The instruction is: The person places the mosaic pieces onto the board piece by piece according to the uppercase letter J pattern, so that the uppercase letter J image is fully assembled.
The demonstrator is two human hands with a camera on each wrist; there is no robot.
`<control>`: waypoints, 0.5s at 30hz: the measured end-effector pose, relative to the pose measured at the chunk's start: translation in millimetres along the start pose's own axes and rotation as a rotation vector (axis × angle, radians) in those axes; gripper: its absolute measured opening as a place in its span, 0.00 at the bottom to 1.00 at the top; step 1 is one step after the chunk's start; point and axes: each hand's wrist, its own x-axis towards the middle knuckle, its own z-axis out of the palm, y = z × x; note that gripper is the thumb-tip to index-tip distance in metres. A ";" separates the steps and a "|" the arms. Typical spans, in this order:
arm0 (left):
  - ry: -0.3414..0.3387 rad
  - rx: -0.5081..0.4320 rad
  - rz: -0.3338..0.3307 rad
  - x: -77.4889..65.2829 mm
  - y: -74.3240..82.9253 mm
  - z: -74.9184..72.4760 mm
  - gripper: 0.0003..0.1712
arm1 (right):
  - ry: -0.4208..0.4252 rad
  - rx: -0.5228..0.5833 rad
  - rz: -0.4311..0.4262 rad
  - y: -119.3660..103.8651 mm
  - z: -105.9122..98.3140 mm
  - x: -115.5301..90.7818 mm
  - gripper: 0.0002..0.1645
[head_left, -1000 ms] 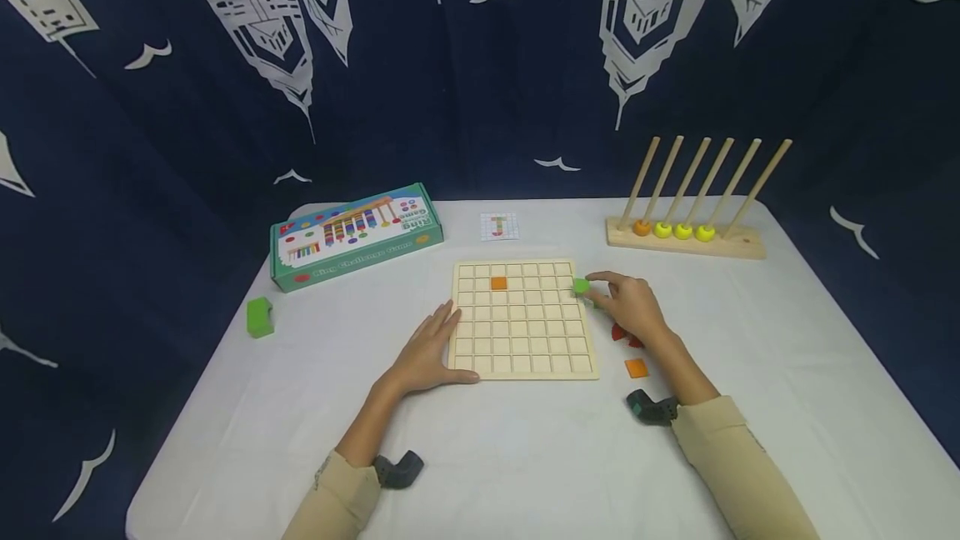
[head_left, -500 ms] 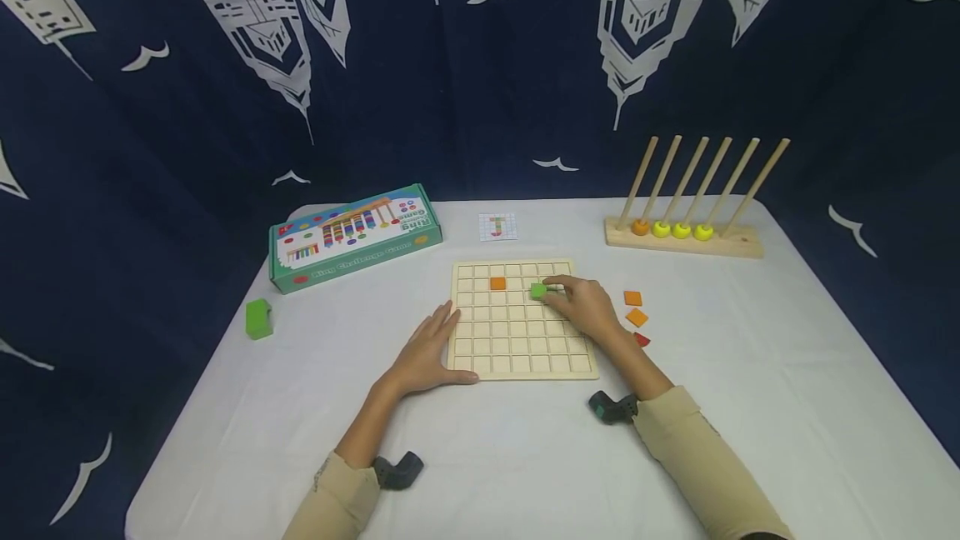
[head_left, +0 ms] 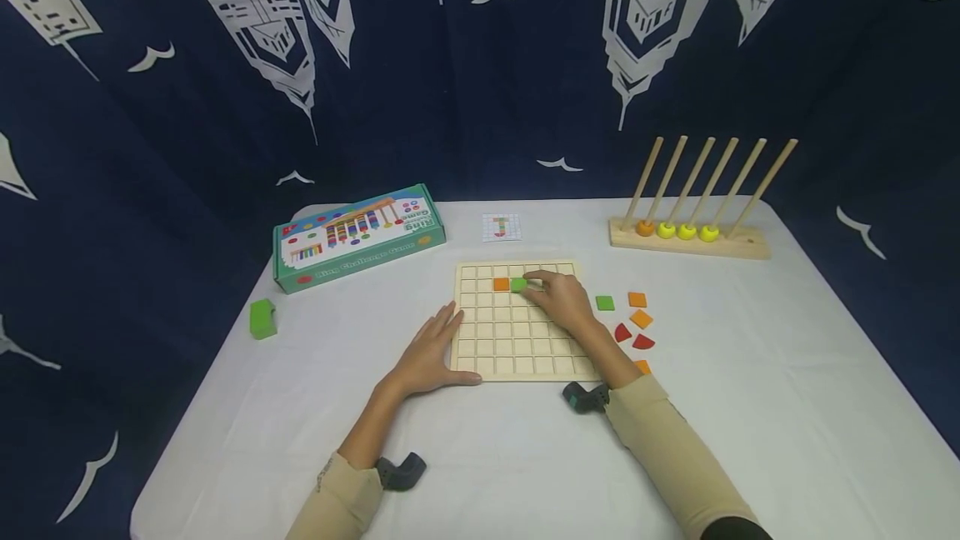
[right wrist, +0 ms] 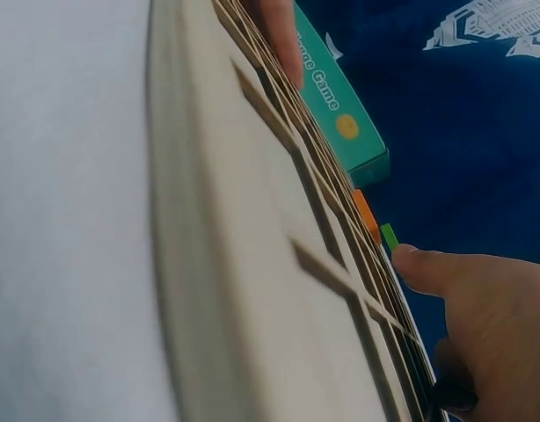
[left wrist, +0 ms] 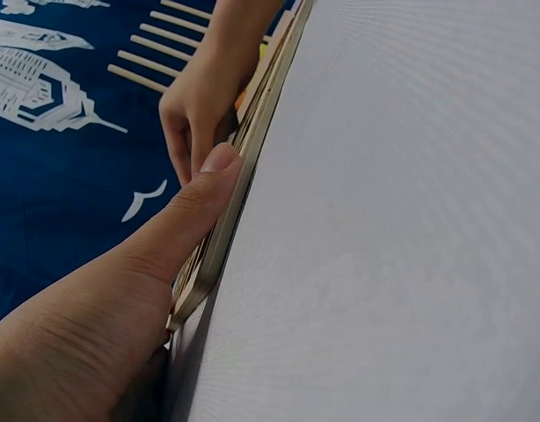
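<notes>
One square wooden grid board (head_left: 517, 340) is lying on the white table (head_left: 750, 407), carrying one orange square tile (head_left: 501, 284) and one green square tile (head_left: 518, 284) side by side in its second row. The right hand (head_left: 558, 300) is pinching the green tile with curled fingertips. The left hand (head_left: 429, 352) is pressing straight, slightly spread fingers against the board's left edge. Beside the board, one green, three orange and two red loose pieces are lying.

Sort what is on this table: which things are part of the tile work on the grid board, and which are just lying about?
In use: wooden grid board, steadied by the left hand; green tile under the right hand; orange tile beside it; loose tiles; pattern card, probably.

Lying about: game box; peg rack; green block.
</notes>
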 end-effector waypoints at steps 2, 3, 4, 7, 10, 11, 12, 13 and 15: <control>-0.002 -0.004 0.000 0.0 0.5 -0.2 0.68 | 0.003 -0.007 0.004 -0.6 1.4 1.0 0.19; -0.001 -0.006 0.001 -0.1 0.7 -0.3 0.68 | -0.001 -0.011 0.007 -0.6 1.9 1.4 0.19; 0.001 -0.007 0.003 -0.1 0.9 -0.5 0.68 | -0.004 -0.016 0.008 -0.7 2.3 1.7 0.19; 0.008 -0.014 0.011 -0.1 0.9 -0.7 0.68 | -0.011 -0.031 0.009 -1.6 3.1 2.7 0.20; 0.004 -0.010 0.007 0.1 0.4 -0.4 0.67 | -0.018 -0.045 0.012 -2.1 4.1 3.2 0.20; 0.003 -0.009 0.006 0.2 0.1 -0.2 0.67 | -0.018 -0.050 0.012 -2.2 4.5 3.5 0.20; 0.002 -0.007 0.006 0.3 0.0 -0.1 0.67 | -0.015 -0.056 0.014 -2.1 5.0 3.8 0.20; 0.001 -0.005 0.006 0.4 -0.2 0.1 0.67 | -0.016 -0.055 0.015 -2.0 5.4 3.9 0.20; 0.001 -0.004 0.007 0.4 -0.3 0.1 0.67 | -0.016 -0.055 0.014 -1.6 6.0 4.3 0.20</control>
